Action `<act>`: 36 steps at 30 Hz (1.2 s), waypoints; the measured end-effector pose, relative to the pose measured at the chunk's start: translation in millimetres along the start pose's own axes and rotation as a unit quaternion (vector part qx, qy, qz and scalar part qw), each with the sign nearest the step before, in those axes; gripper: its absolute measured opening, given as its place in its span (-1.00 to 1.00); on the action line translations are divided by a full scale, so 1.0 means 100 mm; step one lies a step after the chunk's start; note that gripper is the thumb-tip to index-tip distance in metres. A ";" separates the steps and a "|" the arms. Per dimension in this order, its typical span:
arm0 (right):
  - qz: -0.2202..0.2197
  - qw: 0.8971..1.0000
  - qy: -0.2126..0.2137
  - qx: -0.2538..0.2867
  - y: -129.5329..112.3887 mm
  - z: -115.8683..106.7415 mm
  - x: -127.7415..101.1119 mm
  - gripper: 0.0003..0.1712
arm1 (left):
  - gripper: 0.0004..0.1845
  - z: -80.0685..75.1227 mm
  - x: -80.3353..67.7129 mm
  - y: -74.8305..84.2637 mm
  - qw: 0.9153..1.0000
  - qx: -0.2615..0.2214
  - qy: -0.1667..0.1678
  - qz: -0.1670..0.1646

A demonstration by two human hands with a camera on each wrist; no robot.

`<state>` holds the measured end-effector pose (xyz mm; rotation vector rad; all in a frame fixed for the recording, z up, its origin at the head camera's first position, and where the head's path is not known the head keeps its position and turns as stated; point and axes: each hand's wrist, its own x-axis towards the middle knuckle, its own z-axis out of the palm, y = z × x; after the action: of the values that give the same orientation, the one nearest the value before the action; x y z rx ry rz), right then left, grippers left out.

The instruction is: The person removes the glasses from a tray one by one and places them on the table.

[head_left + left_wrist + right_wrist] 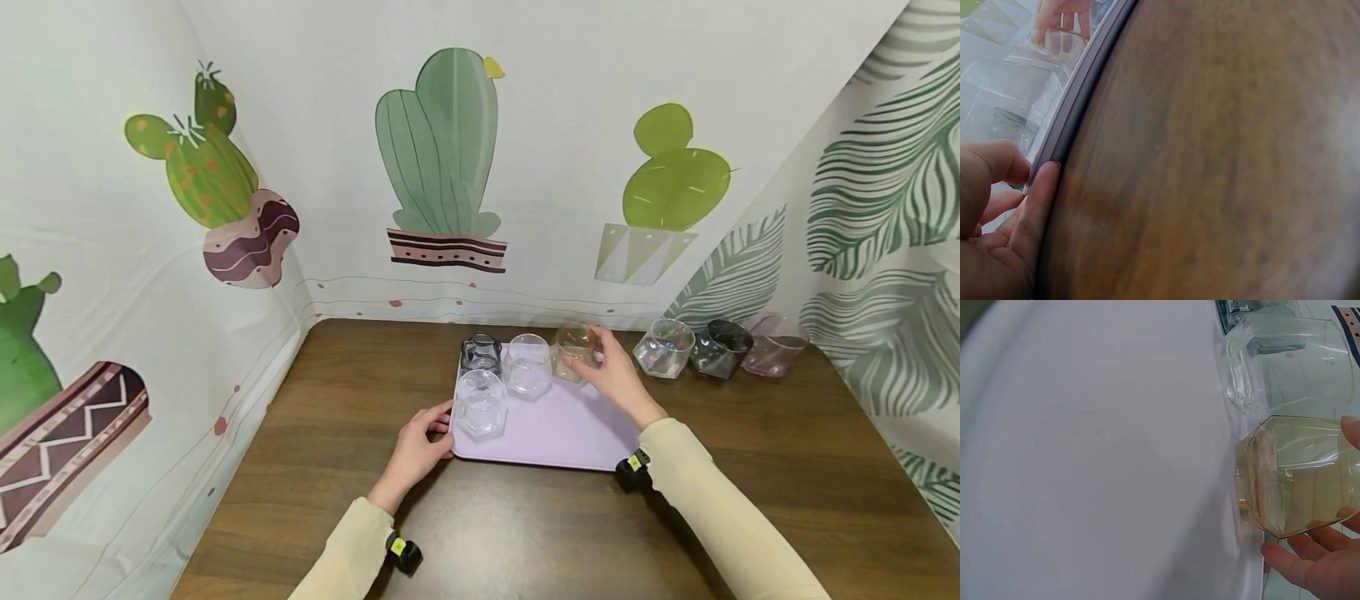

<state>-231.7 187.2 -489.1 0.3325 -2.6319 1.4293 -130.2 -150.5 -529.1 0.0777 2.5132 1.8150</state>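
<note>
On the lilac tray [555,425] stand a dark grey glass [480,357] and a clear glass [528,367] along the back, plus a second clear glass [481,404] at the front left. My right hand [611,371] holds an amber glass [572,346] at the tray's back right, beside the back clear glass. In the right wrist view the thumb and fingers [1329,556] lie on either side of the amber glass [1310,481]. My left hand [416,442] grips the tray's left edge; in the left wrist view thumb and fingers pinch its rim [1075,103].
To the right of the tray, a clear glass [663,350], a black tinted glass [720,350] and a pink glass [775,348] stand in a row on the brown wooden table [337,375]. A cloth printed with cacti [450,142] hangs behind the table's back edge.
</note>
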 end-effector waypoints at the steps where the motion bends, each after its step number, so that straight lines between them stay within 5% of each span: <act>1: -0.001 1.000 0.001 0.000 0.00 0.00 -0.01 -0.18 | -0.38 0.00 0.00 0.00 1.000 0.000 -0.001 -0.001; 18: -0.010 0.999 0.035 -0.004 0.04 -0.04 -0.21 -0.26 | -0.41 -0.01 -0.10 0.27 1.000 -0.002 -0.006 0.021; 27: -0.006 0.999 0.047 -0.018 0.02 -0.08 -0.35 -0.22 | -0.38 0.02 -0.01 -0.02 1.000 0.004 0.007 0.004; 36: -0.002 0.998 0.055 0.004 -0.09 -0.19 -0.51 -0.23 | -0.40 0.00 -0.05 0.14 1.000 0.009 0.003 0.006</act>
<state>-180.2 205.3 -482.0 0.2509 -2.5378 1.4156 -125.0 -145.9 -515.7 0.0889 2.5393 1.7993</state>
